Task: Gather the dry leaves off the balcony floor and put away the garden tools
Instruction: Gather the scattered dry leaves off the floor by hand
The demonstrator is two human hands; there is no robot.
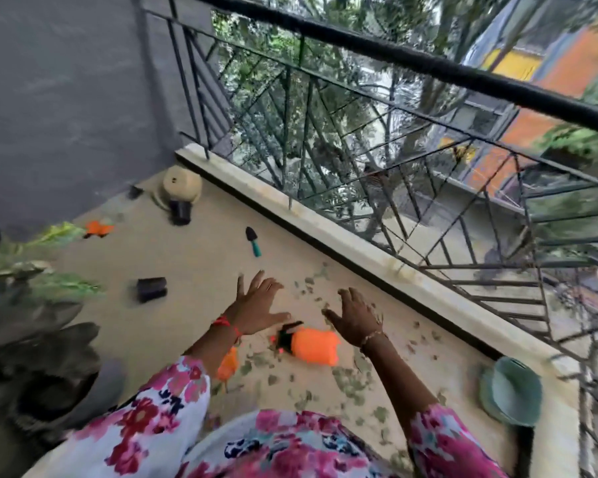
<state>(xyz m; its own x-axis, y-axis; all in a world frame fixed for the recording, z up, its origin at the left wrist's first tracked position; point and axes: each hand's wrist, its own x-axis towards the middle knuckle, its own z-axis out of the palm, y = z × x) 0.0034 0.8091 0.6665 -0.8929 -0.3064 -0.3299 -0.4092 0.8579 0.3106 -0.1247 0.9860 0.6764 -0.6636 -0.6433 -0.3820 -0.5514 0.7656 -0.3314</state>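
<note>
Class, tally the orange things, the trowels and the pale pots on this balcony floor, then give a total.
Orange things: 3 (orange spray bottle, orange thing by the left forearm, orange thing near the wall)
Trowels: 1 (trowel)
Pale pots: 2 (beige pot, green pot)
Total: 6

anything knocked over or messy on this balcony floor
Yes: an orange spray bottle lies on its side among scattered dry leaves, a small black pot further left looks tipped over, and a teal-handled trowel lies loose on the floor.
</note>
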